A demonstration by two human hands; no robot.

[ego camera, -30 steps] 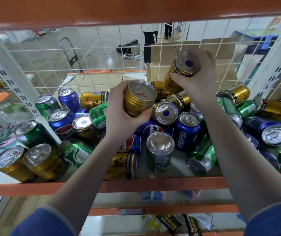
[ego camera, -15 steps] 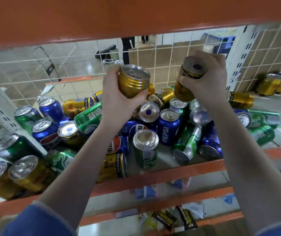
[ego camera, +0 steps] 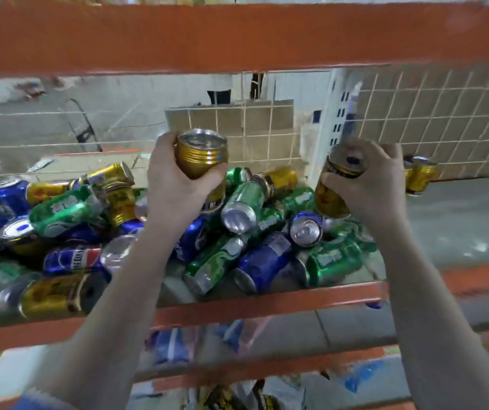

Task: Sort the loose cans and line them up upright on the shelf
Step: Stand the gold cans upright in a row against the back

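the orange-framed shelf [ego camera: 266, 304] is carrying a big loose heap of cans [ego camera: 237, 232], green, blue and gold, most lying on their sides across its left and middle. to the right the shelf surface is lying bare, with only a couple of upright gold cans [ego camera: 419, 174] standing at the back by the wire mesh [ego camera: 444, 113], which is probably where the gold row is being lined up. the person is holding both arms over the heap. the left hand [ego camera: 178, 184] is wrapping around a gold can [ego camera: 201, 156], keeping it lifted clear of the pile with its silver end facing up, so it looks ready to be set down standing. the right hand [ego camera: 370, 184] is clamping on a second gold can [ego camera: 338, 184], tilted, near the standing pair. both being gold suggests sorting by colour. the frame is blurring, so labels are not reading clearly.
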